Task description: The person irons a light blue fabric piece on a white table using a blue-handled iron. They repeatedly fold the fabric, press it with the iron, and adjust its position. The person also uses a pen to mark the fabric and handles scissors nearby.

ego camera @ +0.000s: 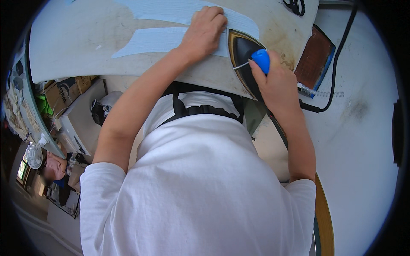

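Note:
Two light blue crinkled cloth pieces lie on the pale padded ironing surface [105, 67]. The far piece [163, 11] is longer, and the near piece [150, 40] runs under my left hand. My left hand [206, 30] has its fingers bunched on the cloth towards the right end, gripping it close to the iron's tip. Its fingertips are partly hidden. My right hand [277, 76] is closed around the blue handle [261, 60] of a black electric iron [245, 51]. The iron's tip points away from me, and its left edge borders the near piece.
Black-handled scissors [296, 6] lie at the far right. A reddish-brown pad with a blue edge [315, 57] sits right of the iron, near its black cord [339, 57]. Cardboard boxes [65, 91] are at left. Farther back are a white fan [34, 156] and another person [54, 166].

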A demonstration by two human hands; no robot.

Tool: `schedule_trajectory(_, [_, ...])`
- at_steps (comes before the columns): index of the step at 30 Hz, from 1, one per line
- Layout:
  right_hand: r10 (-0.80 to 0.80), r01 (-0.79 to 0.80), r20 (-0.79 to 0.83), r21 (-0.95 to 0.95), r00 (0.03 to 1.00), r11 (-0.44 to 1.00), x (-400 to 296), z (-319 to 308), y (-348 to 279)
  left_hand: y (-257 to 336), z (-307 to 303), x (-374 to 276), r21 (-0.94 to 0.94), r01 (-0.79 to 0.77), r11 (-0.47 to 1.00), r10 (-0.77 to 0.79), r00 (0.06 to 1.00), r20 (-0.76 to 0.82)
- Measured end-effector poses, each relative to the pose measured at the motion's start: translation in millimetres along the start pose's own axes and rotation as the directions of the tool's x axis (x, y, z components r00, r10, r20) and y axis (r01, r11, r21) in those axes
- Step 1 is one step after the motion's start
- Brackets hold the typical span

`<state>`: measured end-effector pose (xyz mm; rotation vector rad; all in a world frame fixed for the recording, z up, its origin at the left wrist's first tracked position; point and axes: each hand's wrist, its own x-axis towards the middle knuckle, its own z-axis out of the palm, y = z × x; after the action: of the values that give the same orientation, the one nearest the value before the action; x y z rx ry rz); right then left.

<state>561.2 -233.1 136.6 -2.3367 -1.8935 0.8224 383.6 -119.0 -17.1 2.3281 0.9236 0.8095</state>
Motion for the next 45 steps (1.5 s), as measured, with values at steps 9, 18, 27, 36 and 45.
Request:
schedule_trajectory(9, [0.323,-0.318,-0.151,0.055,0.934,0.946,-4,-29,62,-2,-35,-38,0.185,-0.062,0.981,0.041,0.992,0.117])
schedule_trajectory(18, [0.637,-0.486,-0.16,0.517,0.754,0.705,41,-61,194,33,-28,-34,0.243,-0.102,0.965,0.02,0.947,0.319])
schedule_trajectory(27, [-0.005,-0.318,-0.718,-0.315,0.696,0.895,41,-51,228,-25,-96,-95,0.458,0.111,0.882,-0.206,0.965,0.162])
schedule_trajectory(36, [0.398,-0.184,-0.294,0.554,0.869,0.812,59,96,58,42,-32,-38,0.202,-0.264,0.943,0.174,0.909,0.378])
schedule_trajectory(45, [0.486,-0.337,-0.285,0.441,0.826,0.832,60,100,31,41,-6,-28,0.295,-0.253,0.921,0.154,0.935,0.321])
